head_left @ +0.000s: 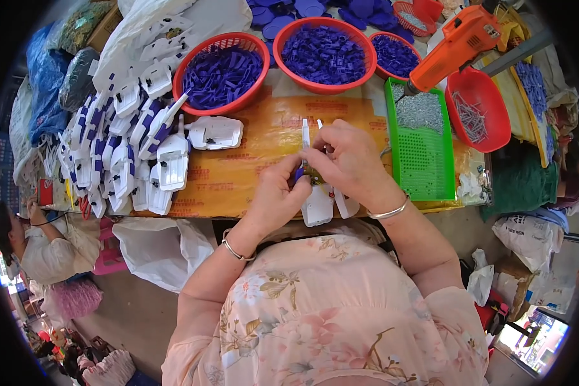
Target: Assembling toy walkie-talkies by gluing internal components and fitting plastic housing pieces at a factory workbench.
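Close to the table's front edge, a white plastic housing [317, 209] with a narrow stem lies in front of me. My left hand [273, 188] is closed on its left side, thumb and fingers near a small purple piece [299, 173] at its middle. Over the housing's right side, my right hand [350, 157] is closed in a pinch; its fingers hide whatever is between them. A second white shell [346, 204] lies partly under the right hand. Another open white shell [215, 133] rests farther left on the table.
White-and-purple assemblies [119, 148] pile up at left. Red baskets [326, 87] of purple parts stand at the back. At right are a green tray [424, 168] of small metal pieces, a red tray [495, 125] of screws and an orange power screwdriver [460, 45]. Another person [48, 251] sits far left.
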